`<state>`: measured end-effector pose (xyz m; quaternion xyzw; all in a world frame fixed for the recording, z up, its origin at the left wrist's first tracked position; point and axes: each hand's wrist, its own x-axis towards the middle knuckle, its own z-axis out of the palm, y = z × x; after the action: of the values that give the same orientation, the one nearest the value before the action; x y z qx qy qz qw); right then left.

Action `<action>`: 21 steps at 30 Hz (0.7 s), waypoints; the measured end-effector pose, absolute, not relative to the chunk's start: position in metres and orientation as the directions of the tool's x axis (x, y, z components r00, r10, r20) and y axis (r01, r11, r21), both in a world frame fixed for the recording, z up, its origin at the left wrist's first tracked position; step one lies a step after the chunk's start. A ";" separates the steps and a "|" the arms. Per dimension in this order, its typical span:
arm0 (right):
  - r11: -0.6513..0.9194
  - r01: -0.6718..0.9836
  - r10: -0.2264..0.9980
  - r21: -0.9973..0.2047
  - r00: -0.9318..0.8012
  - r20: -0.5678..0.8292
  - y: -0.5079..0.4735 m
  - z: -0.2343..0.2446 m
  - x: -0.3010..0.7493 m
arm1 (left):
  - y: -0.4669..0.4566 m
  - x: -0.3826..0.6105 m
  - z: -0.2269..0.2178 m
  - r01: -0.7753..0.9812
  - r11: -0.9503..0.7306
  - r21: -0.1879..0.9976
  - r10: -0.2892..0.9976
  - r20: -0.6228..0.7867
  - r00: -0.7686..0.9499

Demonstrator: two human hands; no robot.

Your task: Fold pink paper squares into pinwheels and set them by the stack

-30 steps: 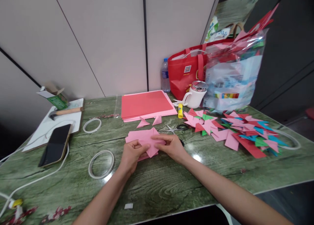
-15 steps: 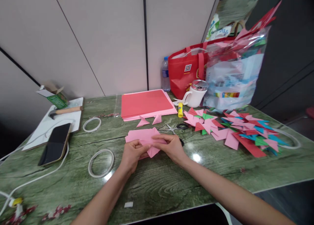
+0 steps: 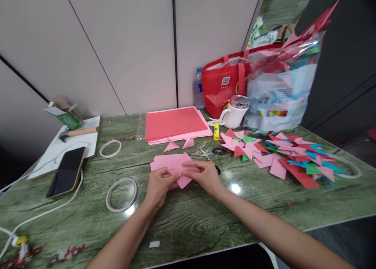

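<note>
At the left of the table (image 3: 188,222) lies a phone (image 3: 67,172); a white mug (image 3: 235,115) stands before a red bag (image 3: 222,89), beside a glue stick (image 3: 216,131)

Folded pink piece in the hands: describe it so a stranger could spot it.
On the green table, in front of the red paper stack, lies a pile of pink sheets. The folded pink piece sits at its near edge, pinched by left hand and right hand; unlike the two loose pink triangles beyond, it is held.
</note>
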<state>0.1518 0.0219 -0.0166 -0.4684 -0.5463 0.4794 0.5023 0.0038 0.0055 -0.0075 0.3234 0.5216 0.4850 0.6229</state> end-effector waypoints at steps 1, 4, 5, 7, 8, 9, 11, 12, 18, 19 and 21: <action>0.103 0.034 0.993 -0.994 -0.058 0.101 0.022 -0.017 0.152 | 0.005 0.004 -0.007 -0.272 0.320 0.908 0.941 -0.337 -0.017; 0.102 0.045 0.993 -0.994 -0.067 0.099 0.022 -0.016 0.153 | 0.005 0.004 -0.008 -0.286 0.322 0.902 0.940 -0.342 -0.020; 0.099 0.048 0.993 -0.994 -0.069 0.096 0.022 -0.015 0.153 | 0.005 0.004 -0.009 -0.288 0.321 0.902 0.940 -0.340 -0.020; 0.090 0.053 0.994 -0.995 -0.071 0.087 0.022 -0.014 0.153 | 0.005 0.005 -0.009 -0.287 0.313 0.905 0.943 -0.333 -0.021; 0.087 0.054 0.994 -0.995 -0.073 0.083 0.022 -0.013 0.153 | 0.005 0.005 -0.009 -0.288 0.311 0.906 0.944 -0.330 -0.020; 0.085 0.055 0.994 -0.995 -0.073 0.081 0.022 -0.013 0.154 | 0.005 0.005 -0.010 -0.289 0.309 0.906 0.944 -0.328 -0.019; 0.086 0.054 0.994 -0.995 -0.076 0.081 0.022 -0.012 0.154 | 0.005 0.005 -0.010 -0.289 0.310 0.905 0.944 -0.330 -0.020; 0.089 0.052 0.993 -0.995 -0.078 0.085 0.022 -0.012 0.154 | 0.005 0.005 -0.010 -0.290 0.311 0.905 0.943 -0.332 -0.023; 0.081 0.051 0.994 -0.995 -0.081 0.077 0.022 -0.013 0.154 | 0.005 0.005 -0.011 -0.300 0.305 0.904 0.946 -0.324 -0.014; 0.076 0.051 0.995 -0.996 -0.076 0.072 0.022 -0.014 0.154 | 0.005 0.005 -0.011 -0.301 0.302 0.904 0.947 -0.320 -0.011; 0.061 0.044 0.996 -0.997 -0.067 0.058 0.023 -0.015 0.154 | 0.005 0.005 -0.010 -0.298 0.302 0.905 0.948 -0.318 -0.005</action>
<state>0.1536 0.0227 -0.0147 -0.4794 -0.5423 0.4894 0.4864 0.0054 0.0052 -0.0104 0.3207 0.5064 0.4959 0.6283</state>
